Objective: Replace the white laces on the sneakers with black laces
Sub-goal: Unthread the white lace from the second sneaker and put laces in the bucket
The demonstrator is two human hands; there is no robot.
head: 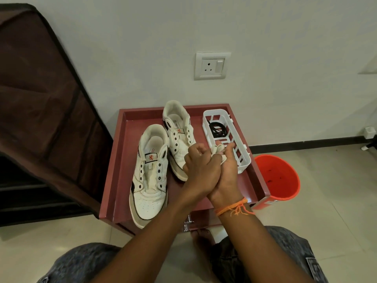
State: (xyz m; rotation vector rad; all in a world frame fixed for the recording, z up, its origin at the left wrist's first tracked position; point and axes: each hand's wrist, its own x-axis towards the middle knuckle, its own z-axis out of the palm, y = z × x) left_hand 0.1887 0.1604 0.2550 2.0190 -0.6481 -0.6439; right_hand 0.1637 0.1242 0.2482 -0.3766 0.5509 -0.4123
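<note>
Two white sneakers stand unlaced on a maroon tabletop. The left sneaker is nearer me, and the right sneaker is farther back. A white plastic basket at the right holds coiled black laces. My left hand and my right hand meet in front of the basket. Together they grip a bunched white lace, which shows between the fingers.
An orange bucket stands on the tiled floor right of the table. A brown fabric wardrobe fills the left side. A wall socket sits above the table. My knees are at the bottom of the view.
</note>
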